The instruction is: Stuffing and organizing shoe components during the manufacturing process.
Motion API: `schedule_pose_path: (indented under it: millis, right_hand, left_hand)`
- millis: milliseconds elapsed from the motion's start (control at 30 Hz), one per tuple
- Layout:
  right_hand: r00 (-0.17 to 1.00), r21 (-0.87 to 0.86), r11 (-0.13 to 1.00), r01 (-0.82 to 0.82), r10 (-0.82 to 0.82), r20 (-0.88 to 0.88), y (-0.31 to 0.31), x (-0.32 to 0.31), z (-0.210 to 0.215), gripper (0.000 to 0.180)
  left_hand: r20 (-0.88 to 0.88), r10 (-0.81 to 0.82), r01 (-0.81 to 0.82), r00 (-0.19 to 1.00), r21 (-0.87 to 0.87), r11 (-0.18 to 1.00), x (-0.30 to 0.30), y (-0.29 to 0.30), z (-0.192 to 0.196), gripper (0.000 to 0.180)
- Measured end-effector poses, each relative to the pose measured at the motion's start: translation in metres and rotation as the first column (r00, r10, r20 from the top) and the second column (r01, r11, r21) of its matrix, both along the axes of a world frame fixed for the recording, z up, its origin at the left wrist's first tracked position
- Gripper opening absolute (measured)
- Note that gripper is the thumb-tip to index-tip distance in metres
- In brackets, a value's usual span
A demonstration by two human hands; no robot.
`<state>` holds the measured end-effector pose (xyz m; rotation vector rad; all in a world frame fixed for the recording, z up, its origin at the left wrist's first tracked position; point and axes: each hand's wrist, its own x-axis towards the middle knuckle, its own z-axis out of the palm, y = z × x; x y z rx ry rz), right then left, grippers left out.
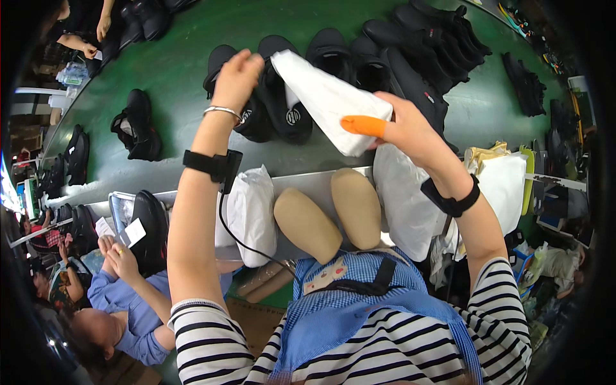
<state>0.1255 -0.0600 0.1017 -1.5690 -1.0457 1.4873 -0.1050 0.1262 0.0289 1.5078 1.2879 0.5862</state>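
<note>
Head view — the right grip [408,130] holds a tapering white packet [328,96].

A blue apron [333,337] covers a striped shirt [212,340].

A white, paper-wrapped bundle [330,99] is held at its broad end by the right hand [410,128], raised over the green table [186,77]; it is long and tapered, its surface lightly creased, its narrow end slanting up and to the left. The left hand [239,80] is over a black shoe [217,63], partly hiding it; whether they touch cannot be told. The shoe's toe points away from the person
</note>
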Motion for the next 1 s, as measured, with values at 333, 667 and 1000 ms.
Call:
schedule_pose_path:
  millis: [333,667,1000]
  right_hand:
    - [0.998,-0.254,0.965,-0.06,0.063,0.007,0.047,-0.012,-0.041,0.049]
    - [0.434,-0.053,0.949,-0.311,0.192,0.88,0.114,-0.092,-0.057,0.052]
    - [0.285,-0.016,0.867,-0.498,0.182,0.941,0.126,-0.116,-0.093,0.021]
  left_hand:
    - [-0.518,-0.111,0.241,0.848,0.191,0.952,0.007,0.022,-0.063,0.036]
    - [-0.403,-0.111,0.211,0.908,0.212,0.954,-0.014,0.013,-0.065,0.042]
    - [-0.437,0.036,0.113,0.899,0.31,0.944,-0.019,0.011,-0.074,0.039]
